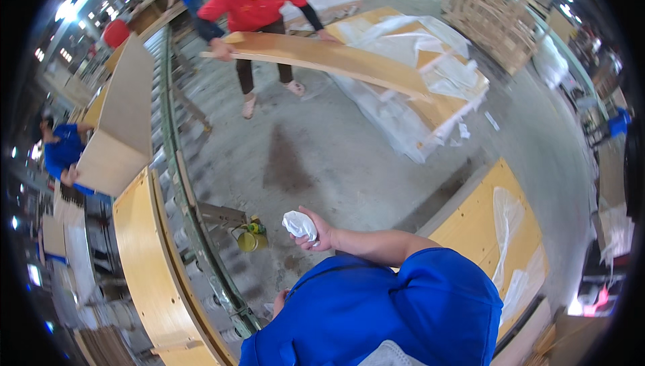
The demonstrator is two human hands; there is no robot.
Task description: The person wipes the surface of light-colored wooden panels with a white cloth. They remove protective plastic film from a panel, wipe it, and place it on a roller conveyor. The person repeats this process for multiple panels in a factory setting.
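R hand grips white wad, cupped prob. to keep it bunched, right of green conveyor rail; L hand mostly hidden, can't tell state.

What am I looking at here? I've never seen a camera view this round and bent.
No robot here: just a person's bare hands. The picture comes from a wide fisheye camera on that person's head, looking down, so straight edges bend. The right hand holds a crumpled white wad; I can't tell its material. Little shows of the left hand, beside the blue shirt. Yellow wooden panels lie on the roller conveyor at left; at right, thin film lies on another panel. Ahead, a co-worker in red holds a long board.
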